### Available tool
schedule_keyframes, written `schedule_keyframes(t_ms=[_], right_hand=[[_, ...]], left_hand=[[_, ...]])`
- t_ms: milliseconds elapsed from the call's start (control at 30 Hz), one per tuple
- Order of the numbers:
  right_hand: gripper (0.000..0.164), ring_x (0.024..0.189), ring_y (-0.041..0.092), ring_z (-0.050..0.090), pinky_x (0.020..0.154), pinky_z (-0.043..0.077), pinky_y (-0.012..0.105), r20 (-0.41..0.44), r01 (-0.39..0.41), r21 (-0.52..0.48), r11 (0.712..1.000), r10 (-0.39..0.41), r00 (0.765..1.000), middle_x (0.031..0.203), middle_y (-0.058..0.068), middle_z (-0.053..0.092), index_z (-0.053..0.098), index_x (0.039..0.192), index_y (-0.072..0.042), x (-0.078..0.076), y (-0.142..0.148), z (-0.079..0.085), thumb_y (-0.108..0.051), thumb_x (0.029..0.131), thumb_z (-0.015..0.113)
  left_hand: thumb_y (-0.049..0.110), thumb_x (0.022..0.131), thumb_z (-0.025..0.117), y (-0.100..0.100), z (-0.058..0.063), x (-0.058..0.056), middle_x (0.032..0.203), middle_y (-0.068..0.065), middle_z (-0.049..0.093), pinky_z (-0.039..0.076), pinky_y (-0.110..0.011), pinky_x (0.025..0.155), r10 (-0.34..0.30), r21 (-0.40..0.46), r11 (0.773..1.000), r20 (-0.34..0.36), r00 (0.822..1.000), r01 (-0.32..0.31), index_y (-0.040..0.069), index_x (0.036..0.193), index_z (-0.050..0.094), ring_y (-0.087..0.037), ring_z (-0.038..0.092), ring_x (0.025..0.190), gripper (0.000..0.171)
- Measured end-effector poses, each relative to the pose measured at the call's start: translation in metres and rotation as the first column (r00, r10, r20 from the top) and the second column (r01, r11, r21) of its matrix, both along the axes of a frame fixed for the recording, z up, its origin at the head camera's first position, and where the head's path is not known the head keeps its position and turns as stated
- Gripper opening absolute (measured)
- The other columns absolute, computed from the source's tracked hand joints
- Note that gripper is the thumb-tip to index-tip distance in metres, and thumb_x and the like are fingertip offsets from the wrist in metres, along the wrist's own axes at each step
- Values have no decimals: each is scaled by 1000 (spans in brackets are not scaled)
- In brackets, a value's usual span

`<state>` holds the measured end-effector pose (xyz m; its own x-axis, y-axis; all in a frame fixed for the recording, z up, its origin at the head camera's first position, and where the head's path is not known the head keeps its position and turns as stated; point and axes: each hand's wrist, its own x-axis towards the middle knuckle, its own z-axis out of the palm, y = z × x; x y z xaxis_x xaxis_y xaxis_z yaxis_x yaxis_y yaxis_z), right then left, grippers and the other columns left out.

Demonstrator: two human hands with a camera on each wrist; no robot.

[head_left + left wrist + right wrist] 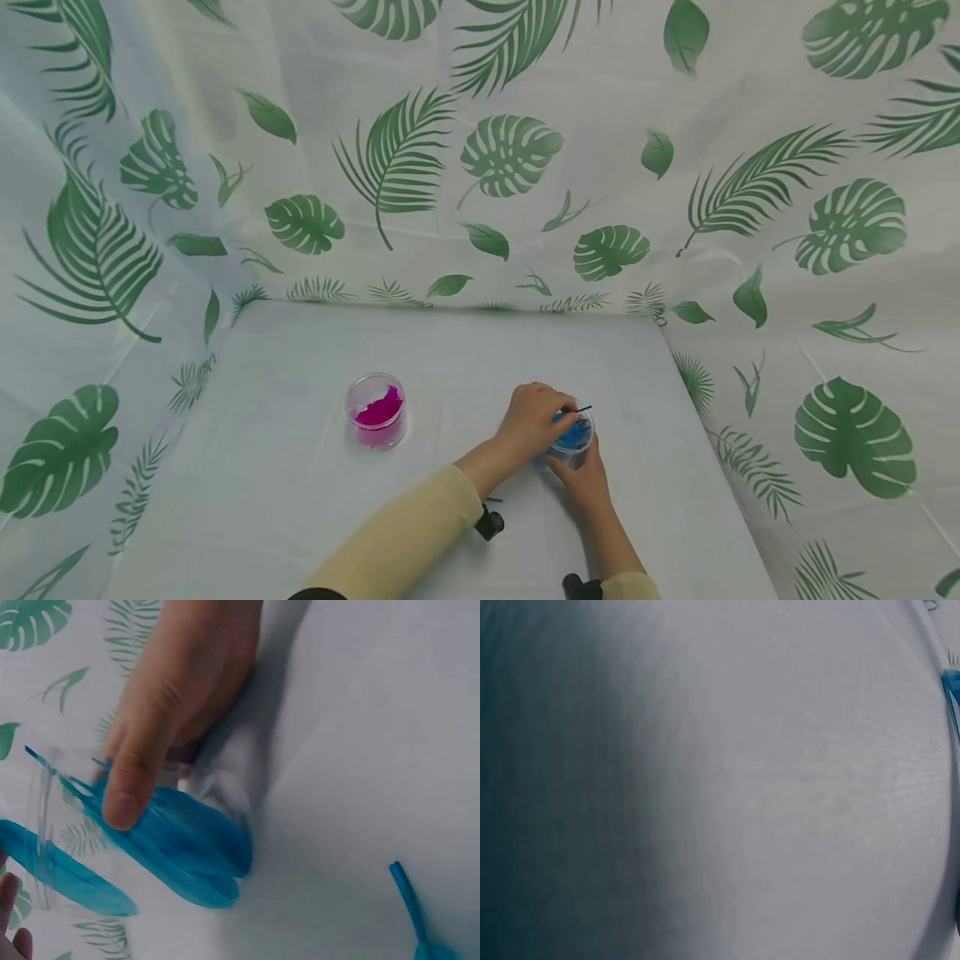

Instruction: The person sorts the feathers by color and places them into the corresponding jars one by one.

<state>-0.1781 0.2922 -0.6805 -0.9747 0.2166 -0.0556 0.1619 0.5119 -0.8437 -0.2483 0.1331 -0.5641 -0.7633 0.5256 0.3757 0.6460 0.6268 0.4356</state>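
A clear jar (591,435) stands on the white table with blue feathers (576,434) inside. My right hand (587,479) holds it from the near right side; in the left wrist view its thumb presses across the jar's wall. Above the rim, my left hand (534,419) pinches a blue feather (64,874), whose lower part reaches into the jar. Its fingertips show at that view's lower left edge. One more blue feather (411,904) lies on the table below my left wrist. The right wrist view catches only a bit of blue (951,684) at its edge.
To the left stands a second clear jar (349,408) with magenta contents (379,407). A leaf-printed sheet (510,158) rises behind the white table (300,500) and along both sides. Black wrist cameras (491,524) sit at both wrists.
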Motion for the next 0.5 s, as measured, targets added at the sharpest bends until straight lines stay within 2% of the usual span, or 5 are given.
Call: schedule_keyframes(t_ms=[133, 267, 400, 500], right_hand=[[109, 149, 41, 23, 120, 19, 58, 5, 10, -6, 1000, -10, 1000, 161, 21, 25, 9, 159, -16, 0, -1, 2, -35, 80, 82], [107, 149, 41, 24, 120, 20, 58, -4, 17, 0, 1000, -17, 1000, 160, 22, 26, 11, 158, -13, 0, -1, 2, -33, 80, 82], [106, 147, 42, 26, 119, 22, 58, -15, 19, 8, 1000, -18, 1000, 159, 24, 28, 14, 157, -11, -1, 0, 0, -30, 79, 82], [105, 147, 41, 27, 119, 22, 58, -11, 20, 6, 1000, -20, 1000, 160, 22, 28, 15, 157, -14, -1, -1, -1, -31, 79, 82]], left_hand=[[36, 94, 64, -2, -10, 1, 103, 17, 74, 46, -39, 98, 24, -114, 993, -14, 1000, -26, 31, 103, 73, -8, 63, 109, 13], [39, 95, 62, -2, -17, 1, 105, 18, 72, 44, -42, 102, 13, -222, 975, -61, 998, -26, 34, 105, 72, -8, 59, 117, 15], [41, 95, 62, -2, -18, 2, 109, 20, 71, 43, -41, 103, 5, -284, 958, -97, 995, -33, 36, 106, 71, -7, 57, 119, 16], [41, 95, 61, -1, -17, 1, 113, 21, 70, 43, -41, 103, 7, -316, 948, -73, 997, -30, 37, 109, 71, -7, 55, 120, 18]])
